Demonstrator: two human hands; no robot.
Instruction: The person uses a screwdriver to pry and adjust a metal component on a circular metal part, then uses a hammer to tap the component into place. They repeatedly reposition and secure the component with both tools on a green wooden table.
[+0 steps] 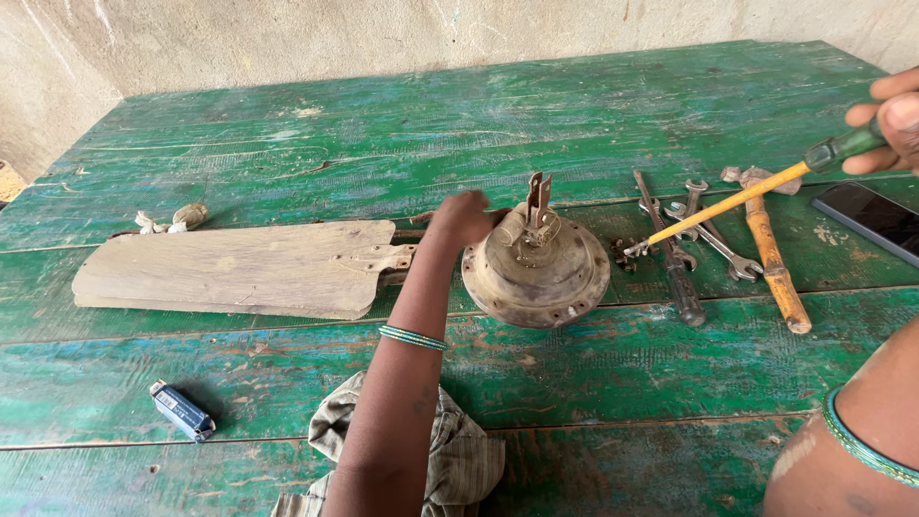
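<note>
A dusty round fan motor housing (536, 273) lies on the green wooden table (593, 383), with a metal bracket standing up from its top. My left hand (461, 216) rests on the housing's left top side, fingers curled against it. One worn fan blade (239, 268) sticks out to the left of the housing. My right hand (888, 117) at the right edge holds a screwdriver (737, 201) with a green handle and yellow shaft. Its tip hangs near small nuts just right of the housing, over the tools.
Several spanners (704, 230), a dark long tool (670, 254) and a wooden-handled hammer (771, 254) lie right of the housing. A dark phone (876, 220) sits at the right edge. A small blue lighter (180, 411), a crumpled cloth (459, 460) and a rag scrap (177, 220) are nearby.
</note>
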